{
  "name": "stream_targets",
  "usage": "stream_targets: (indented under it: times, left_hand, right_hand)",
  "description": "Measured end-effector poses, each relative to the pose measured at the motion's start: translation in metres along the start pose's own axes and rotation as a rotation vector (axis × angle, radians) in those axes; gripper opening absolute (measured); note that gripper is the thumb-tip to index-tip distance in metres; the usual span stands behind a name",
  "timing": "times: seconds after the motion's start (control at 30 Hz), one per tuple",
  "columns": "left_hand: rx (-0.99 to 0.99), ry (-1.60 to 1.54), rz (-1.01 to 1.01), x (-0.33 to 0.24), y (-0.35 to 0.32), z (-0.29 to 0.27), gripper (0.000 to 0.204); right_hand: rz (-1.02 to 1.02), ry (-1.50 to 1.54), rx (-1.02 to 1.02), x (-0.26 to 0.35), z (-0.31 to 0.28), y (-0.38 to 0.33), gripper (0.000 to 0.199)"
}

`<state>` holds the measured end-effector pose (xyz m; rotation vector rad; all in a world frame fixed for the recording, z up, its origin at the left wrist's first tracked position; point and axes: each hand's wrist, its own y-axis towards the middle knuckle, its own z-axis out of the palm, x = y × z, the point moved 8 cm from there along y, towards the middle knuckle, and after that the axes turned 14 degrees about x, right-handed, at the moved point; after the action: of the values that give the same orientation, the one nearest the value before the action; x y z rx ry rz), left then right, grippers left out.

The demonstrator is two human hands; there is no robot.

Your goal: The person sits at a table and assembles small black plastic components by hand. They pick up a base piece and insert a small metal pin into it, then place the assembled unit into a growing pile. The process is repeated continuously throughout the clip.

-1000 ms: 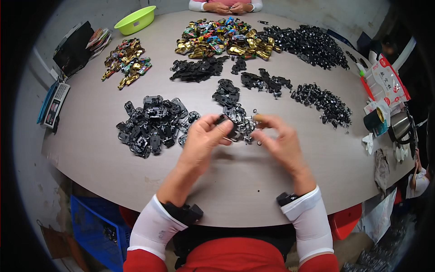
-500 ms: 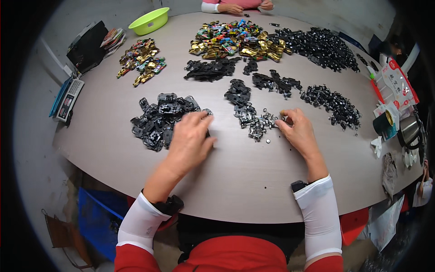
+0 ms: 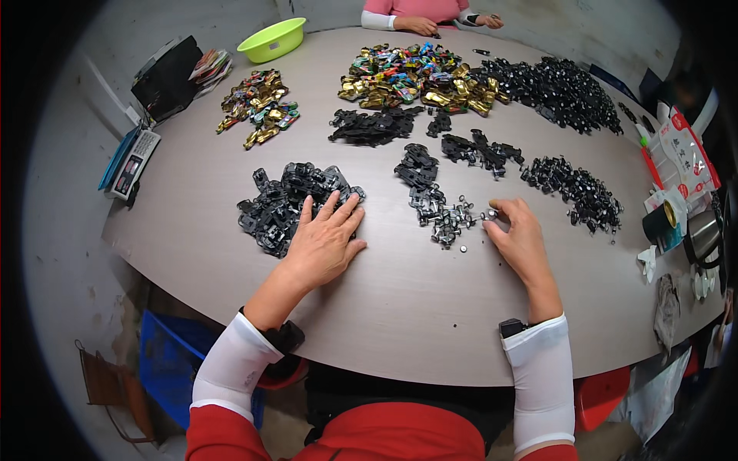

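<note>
Black plastic parts [image 3: 288,203] lie heaped near the bench's [image 3: 400,307] front edge, the left hand [image 3: 323,238] spread flat, fingertips touching them. Right hand [image 3: 519,238] pinches a small silvery piece [image 3: 490,215] beside a silvery pile [image 3: 446,219].

White sleeve covers with dark cuffs run over red sleeves on both forearms, above a red top.

Your round table [image 3: 400,307] carries several heaps of black parts [image 3: 288,201]. Farther off you see gold pieces [image 3: 257,104], a green basin [image 3: 271,39] and a calculator [image 3: 132,163].
</note>
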<state>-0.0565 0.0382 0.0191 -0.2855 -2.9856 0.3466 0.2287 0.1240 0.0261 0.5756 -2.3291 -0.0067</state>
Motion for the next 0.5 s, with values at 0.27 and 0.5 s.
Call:
stream_targets:
  times: [0.27, 0.5]
  left_hand:
    - [0.006, -0.009, -0.012, 0.018, -0.015, 0.003, 0.057]
    - [-0.163, -0.402, 0.073, 0.046, -0.04, -0.014, 0.064]
  right_hand:
    - [-0.008, -0.117, 0.033, 0.009, -0.006, -0.007, 0.03]
    - [-0.275, -0.387, 0.001, 0.111, 0.013, -0.013, 0.031]
